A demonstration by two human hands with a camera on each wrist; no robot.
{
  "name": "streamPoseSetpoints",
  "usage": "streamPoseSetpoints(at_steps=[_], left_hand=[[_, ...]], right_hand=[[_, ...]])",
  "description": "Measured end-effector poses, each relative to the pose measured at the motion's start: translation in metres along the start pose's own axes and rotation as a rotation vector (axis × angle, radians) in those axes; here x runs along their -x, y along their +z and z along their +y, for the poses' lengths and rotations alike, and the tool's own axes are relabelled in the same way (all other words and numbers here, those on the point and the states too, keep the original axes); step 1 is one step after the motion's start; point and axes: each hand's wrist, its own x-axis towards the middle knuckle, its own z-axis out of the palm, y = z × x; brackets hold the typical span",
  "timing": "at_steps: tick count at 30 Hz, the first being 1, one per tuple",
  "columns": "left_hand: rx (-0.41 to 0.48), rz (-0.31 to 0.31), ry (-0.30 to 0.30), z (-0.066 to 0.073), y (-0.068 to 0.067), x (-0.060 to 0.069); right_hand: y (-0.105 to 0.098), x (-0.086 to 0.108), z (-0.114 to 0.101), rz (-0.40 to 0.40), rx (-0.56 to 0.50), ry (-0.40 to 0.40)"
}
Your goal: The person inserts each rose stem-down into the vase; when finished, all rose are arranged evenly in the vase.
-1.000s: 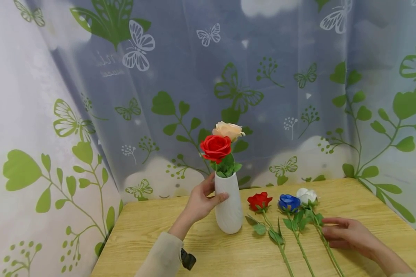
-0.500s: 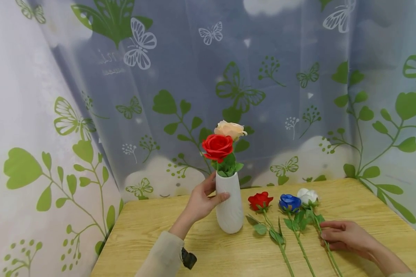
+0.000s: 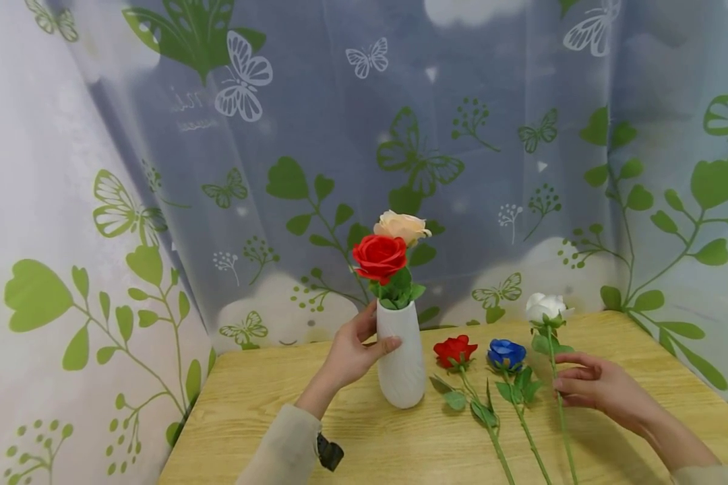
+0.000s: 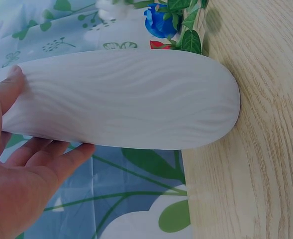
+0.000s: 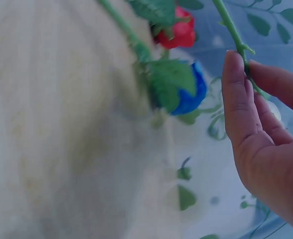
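My left hand (image 3: 353,350) grips the upper part of a white vase (image 3: 402,370), thumb across its front. The vase stands upright on the table, and its wavy relief shows in the left wrist view. Out of its mouth rise a red rose (image 3: 379,259) and a peach rose (image 3: 404,228) with green leaves. At the right, my right hand (image 3: 603,391) pinches the green stem of a white rose (image 3: 547,308) between thumb and fingers. That stem (image 5: 231,27) crosses the fingertips in the right wrist view; the bloom is lifted off the table.
A second red rose (image 3: 455,352) and a blue rose (image 3: 506,355) lie on the wooden table (image 3: 267,384) between the vase and my right hand, stems toward me. A curtain (image 3: 315,121) printed with butterflies and leaves hangs behind the table and along its sides.
My right hand has taken hold of the white rose's stem and raised it off the table, its bloom moving up and away from the blue rose. The left hand and vase stay put.
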Motion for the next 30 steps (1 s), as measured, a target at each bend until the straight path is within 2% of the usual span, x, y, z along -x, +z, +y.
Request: streamPoseSetpoints(at_steps=[5,9,12,17,23,30], left_hand=[[0.001,-0.001,0.005,-0.001,0.000,0.000],[0.000,-0.003,0.003,-0.001,0.001,0.000],[-0.004,-0.005,-0.003,0.000,0.001,0.000],[-0.009,-0.003,-0.004,0.001,0.000,0.000],[-0.010,-0.005,0.002,0.001,0.000,0.000],[-0.004,-0.004,0.004,0.000,0.000,0.000]], right_hand=[[0.011,-0.004,-0.017,0.042,-0.008,-0.062],[0.022,-0.006,-0.028,0.150,0.033,-0.058],[0.028,-0.007,-0.035,0.217,0.026,-0.071],[0.034,-0.012,-0.047,0.264,-0.142,-0.178],[0.044,-0.021,-0.058,0.244,-0.398,-0.358],[0.066,-0.035,-0.081,0.329,-0.477,-0.438]])
